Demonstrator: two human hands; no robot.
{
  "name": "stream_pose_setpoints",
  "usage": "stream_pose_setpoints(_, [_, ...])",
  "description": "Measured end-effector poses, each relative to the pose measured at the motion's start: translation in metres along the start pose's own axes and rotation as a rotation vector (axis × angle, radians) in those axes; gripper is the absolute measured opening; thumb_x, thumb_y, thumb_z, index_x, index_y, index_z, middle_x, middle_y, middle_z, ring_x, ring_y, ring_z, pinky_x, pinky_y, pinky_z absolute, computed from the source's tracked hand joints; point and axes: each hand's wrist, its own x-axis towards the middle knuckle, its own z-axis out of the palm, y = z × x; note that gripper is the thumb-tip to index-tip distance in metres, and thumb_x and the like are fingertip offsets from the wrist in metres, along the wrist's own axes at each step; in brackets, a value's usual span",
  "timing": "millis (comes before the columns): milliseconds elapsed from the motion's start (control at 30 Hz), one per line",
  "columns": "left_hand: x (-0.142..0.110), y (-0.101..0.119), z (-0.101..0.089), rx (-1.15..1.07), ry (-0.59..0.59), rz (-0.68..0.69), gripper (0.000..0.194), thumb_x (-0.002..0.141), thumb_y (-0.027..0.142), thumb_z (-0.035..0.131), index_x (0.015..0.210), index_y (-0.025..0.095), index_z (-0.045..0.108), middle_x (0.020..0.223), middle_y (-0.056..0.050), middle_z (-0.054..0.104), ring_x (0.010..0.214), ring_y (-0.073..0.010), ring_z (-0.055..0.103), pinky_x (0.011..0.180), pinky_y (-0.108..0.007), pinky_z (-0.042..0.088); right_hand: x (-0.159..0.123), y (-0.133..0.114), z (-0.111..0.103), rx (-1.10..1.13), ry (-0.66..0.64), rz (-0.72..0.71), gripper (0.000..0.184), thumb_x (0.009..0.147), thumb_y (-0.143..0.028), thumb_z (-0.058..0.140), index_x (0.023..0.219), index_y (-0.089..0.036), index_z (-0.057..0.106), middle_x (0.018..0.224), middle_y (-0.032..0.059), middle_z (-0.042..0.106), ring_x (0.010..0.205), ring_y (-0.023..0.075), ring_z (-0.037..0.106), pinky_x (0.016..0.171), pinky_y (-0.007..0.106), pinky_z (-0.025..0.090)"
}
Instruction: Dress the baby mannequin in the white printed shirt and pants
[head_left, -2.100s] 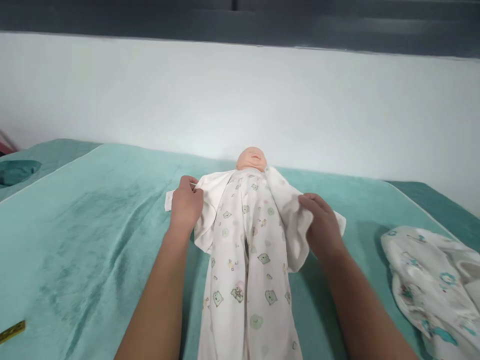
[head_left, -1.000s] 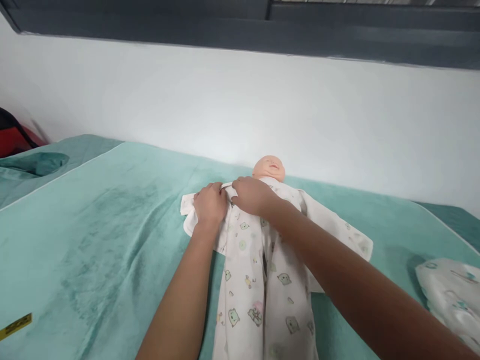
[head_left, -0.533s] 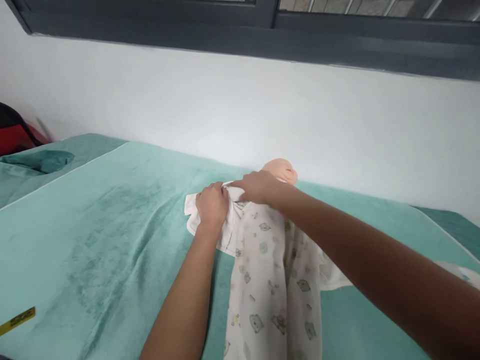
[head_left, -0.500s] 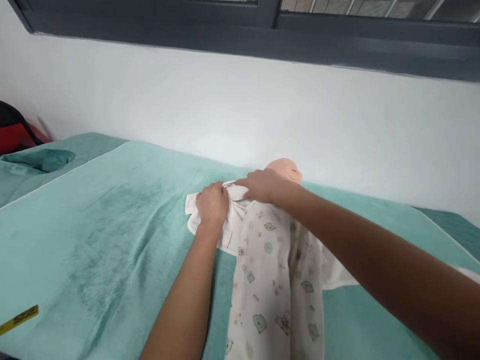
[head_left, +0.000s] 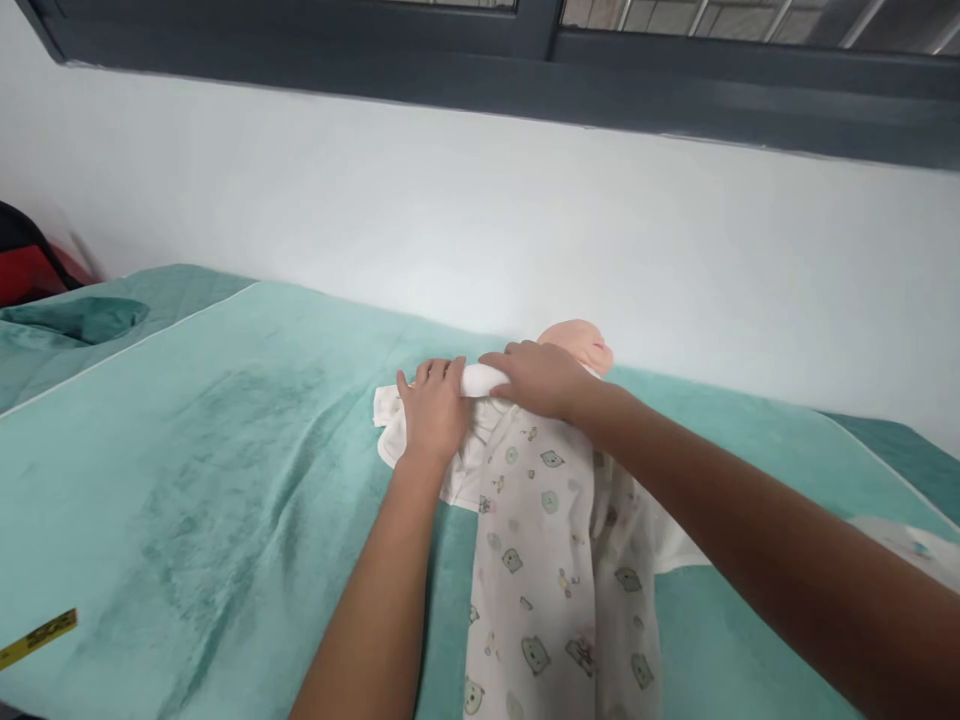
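Observation:
A doll lies on its back with its pinkish head by the wall, in a white baby outfit printed with small green bears. My left hand is wrapped around the outfit's left-hand sleeve. My right hand closes on the same sleeve nearer the doll's shoulder, partly covering its chest and neck. Between my two hands a smooth white stretch of sleeve shows. A loose cuff pokes out left of my left hand. Whatever is inside the sleeve is hidden.
A teal plush cover spreads under the doll up to the white wall. A dark window frame runs above. White cloth lies at the right, a yellow strip at lower left, and a red and black item at far left.
My left hand has shifted slightly right, and the sleeve between my hands looks smoother and tauter. The doll and outfit appear a little further right.

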Motion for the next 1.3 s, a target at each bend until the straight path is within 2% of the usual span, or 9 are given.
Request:
stream_pose_setpoints(200, [0.002,-0.005,0.004,0.051,-0.057,-0.166,0.035,0.088,0.018,0.043,0.118,0.026,0.058,0.119,-0.009,0.063,0.116,-0.0301,0.053,0.109,-0.063,0.026,-0.025,0.017,0.030,0.484,0.274,0.225,0.039,0.095,-0.031,0.036,0.125,-0.026,0.061,0.132,0.0033,0.062,0.120,0.0226,0.054,0.097,0.036,0.042])
stream_pose_setpoints(367, [0.002,-0.002,0.008,0.091,-0.102,-0.218,0.037,0.085,0.011,0.039,0.115,0.023,0.057,0.119,-0.011,0.062,0.116,-0.0311,0.052,0.108,-0.066,0.025,-0.086,0.052,0.091,0.657,0.597,0.585,0.040,0.092,-0.030,0.036,0.118,-0.023,0.065,0.123,0.0053,0.066,0.112,0.0230,0.059,0.097,0.038,0.044])
stream_pose_setpoints(500, [0.001,0.003,0.012,0.113,-0.118,-0.218,0.039,0.083,0.009,0.039,0.117,0.020,0.055,0.120,-0.013,0.061,0.117,-0.0316,0.052,0.107,-0.067,0.025,-0.115,0.073,0.128,0.473,0.553,0.683,0.044,0.085,-0.022,0.041,0.122,-0.026,0.065,0.121,0.0049,0.067,0.110,0.0262,0.059,0.096,0.041,0.041])
stream_pose_setpoints(633, [-0.004,0.008,0.015,0.134,-0.096,-0.244,0.041,0.082,0.009,0.040,0.119,0.019,0.054,0.125,-0.015,0.059,0.124,-0.0331,0.049,0.108,-0.070,0.022,-0.119,0.081,0.129,0.478,0.571,0.870,0.045,0.082,-0.018,0.040,0.118,-0.025,0.066,0.112,0.0058,0.070,0.100,0.0262,0.061,0.082,0.035,0.044])
stream_pose_setpoints(733, [-0.013,0.018,0.007,0.149,0.039,-0.214,0.046,0.081,0.007,0.041,0.124,0.019,0.052,0.140,-0.016,0.049,0.143,-0.0349,0.026,0.111,-0.071,0.016,-0.118,0.083,0.126,0.521,0.561,0.926,0.045,0.082,-0.019,0.041,0.119,-0.026,0.065,0.110,0.0055,0.070,0.097,0.0261,0.061,0.077,0.034,0.043])
stream_pose_setpoints(867, [-0.023,0.055,-0.014,-0.056,0.185,0.016,0.040,0.088,0.011,0.039,0.124,0.017,0.053,0.140,-0.011,0.051,0.142,-0.0260,0.029,0.118,-0.050,0.024,-0.118,0.085,0.126,0.550,0.522,0.921,0.043,0.085,-0.023,0.041,0.122,-0.025,0.062,0.112,0.0069,0.069,0.099,0.0278,0.061,0.077,0.035,0.041])
stream_pose_setpoints(967, [-0.019,0.101,-0.022,-0.247,0.003,0.271,0.031,0.094,0.022,0.038,0.117,0.019,0.059,0.127,-0.008,0.061,0.123,-0.0196,0.051,0.106,-0.033,0.040,-0.119,0.086,0.126,0.556,0.527,0.881,0.042,0.086,-0.023,0.040,0.123,-0.024,0.060,0.116,0.0082,0.068,0.102,0.0280,0.061,0.080,0.036,0.041])
stream_pose_setpoints(1067, [-0.006,0.148,-0.017,-0.081,-0.210,0.486,0.030,0.092,0.028,0.042,0.109,0.017,0.063,0.120,-0.010,0.063,0.118,-0.0235,0.053,0.105,-0.038,0.038,-0.119,0.086,0.126,0.564,0.551,0.858,0.042,0.086,-0.022,0.039,0.122,-0.023,0.060,0.115,0.0081,0.068,0.103,0.0278,0.061,0.081,0.036,0.041])
stream_pose_setpoints(1300, [0.026,0.211,0.017,0.352,-0.566,0.530,0.034,0.082,0.026,0.057,0.114,0.015,0.064,0.118,-0.015,0.064,0.113,-0.0283,0.057,0.097,-0.043,0.038,-0.118,0.090,0.131,0.616,0.656,0.787,0.040,0.084,-0.022,0.041,0.119,-0.021,0.061,0.121,0.0073,0.067,0.109,0.0269,0.060,0.089,0.037,0.043])
